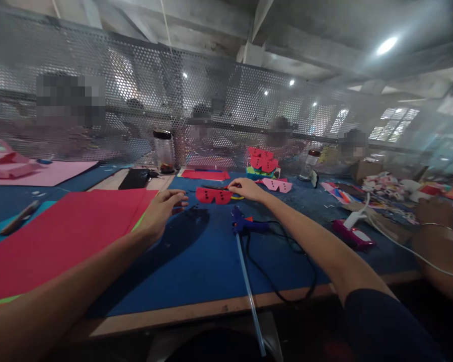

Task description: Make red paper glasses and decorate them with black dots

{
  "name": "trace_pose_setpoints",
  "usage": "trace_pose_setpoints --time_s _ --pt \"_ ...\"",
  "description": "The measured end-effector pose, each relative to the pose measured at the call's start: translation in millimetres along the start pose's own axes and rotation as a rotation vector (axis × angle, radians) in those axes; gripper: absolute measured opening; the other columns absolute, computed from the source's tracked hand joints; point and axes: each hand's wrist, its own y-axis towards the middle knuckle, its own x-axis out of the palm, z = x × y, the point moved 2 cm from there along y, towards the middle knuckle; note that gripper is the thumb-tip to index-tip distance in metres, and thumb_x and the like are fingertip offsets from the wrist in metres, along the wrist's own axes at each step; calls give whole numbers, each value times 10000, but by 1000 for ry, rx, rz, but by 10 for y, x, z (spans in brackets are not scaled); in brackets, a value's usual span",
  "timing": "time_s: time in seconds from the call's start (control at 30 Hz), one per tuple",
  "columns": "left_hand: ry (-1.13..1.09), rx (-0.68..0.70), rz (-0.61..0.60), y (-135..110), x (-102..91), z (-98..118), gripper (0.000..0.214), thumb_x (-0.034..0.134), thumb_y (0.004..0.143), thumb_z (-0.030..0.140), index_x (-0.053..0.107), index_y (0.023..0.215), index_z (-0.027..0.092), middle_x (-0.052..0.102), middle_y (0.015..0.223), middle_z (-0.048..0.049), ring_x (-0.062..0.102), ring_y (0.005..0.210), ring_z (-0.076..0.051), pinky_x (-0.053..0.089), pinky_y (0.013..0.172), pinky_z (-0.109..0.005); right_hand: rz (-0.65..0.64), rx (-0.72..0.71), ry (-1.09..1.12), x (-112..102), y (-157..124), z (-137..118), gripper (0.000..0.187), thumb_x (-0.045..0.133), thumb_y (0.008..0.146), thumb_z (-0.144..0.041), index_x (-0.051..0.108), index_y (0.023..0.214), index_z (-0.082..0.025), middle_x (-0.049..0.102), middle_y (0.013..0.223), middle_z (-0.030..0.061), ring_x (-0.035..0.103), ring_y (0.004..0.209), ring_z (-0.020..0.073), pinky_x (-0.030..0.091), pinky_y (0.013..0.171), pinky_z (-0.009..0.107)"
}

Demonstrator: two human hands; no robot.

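Note:
My right hand (247, 189) pinches the right end of a small red paper cutout (213, 195) with black dots and a notch in its lower edge. To the left of it, my left hand (160, 213) is empty with its fingers apart, above the table beside large red sheets (79, 226). Partly behind the cutout and my right hand lies a dark tool with a yellow loop, perhaps scissors (237, 197). A blue glue gun (245, 224) rests nearer to me, with a long clear glue stick (249, 286) reaching past the table edge.
A stack of dotted cutouts (263, 164) and a pink cutout (277, 185) lie behind my right hand. Two lidded jars, the left jar (163, 152) and right jar (310, 165), stand near the mesh partition (226, 95). Another person's hand (436, 213) is at right, by a white cable (392, 246).

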Motion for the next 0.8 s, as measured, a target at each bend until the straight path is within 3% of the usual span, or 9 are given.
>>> trace_pose_setpoints --time_s 0.27,0.4,0.57,0.8 --pt "19 -10 -18 -32 10 28 341 733 758 396 651 991 161 686 943 -46 659 854 -154 504 751 -264 -21 -28 -8 141 63 16 131 662 831 -230 764 891 -174 756 942 42 663 869 167 439 755 232" --pt "8 -15 -15 -25 3 25 334 741 752 378 653 989 159 684 958 -47 658 856 -157 510 768 -269 25 -9 -12 84 57 38 140 644 837 -226 761 895 -173 753 928 32 660 827 143 447 742 218" --pt "19 -24 -15 -24 3 27 323 740 758 374 647 984 162 675 951 -43 654 867 -161 509 756 -259 147 33 -42 -320 23 235 180 615 859 -260 758 923 -172 744 971 47 653 872 148 464 804 235" --pt "50 -25 -51 -19 -9 7 408 753 751 444 643 1025 163 662 991 -52 637 911 -168 495 788 -263 327 178 -109 -1057 -210 894 179 601 850 -224 754 912 -154 750 991 74 661 913 186 474 880 296"
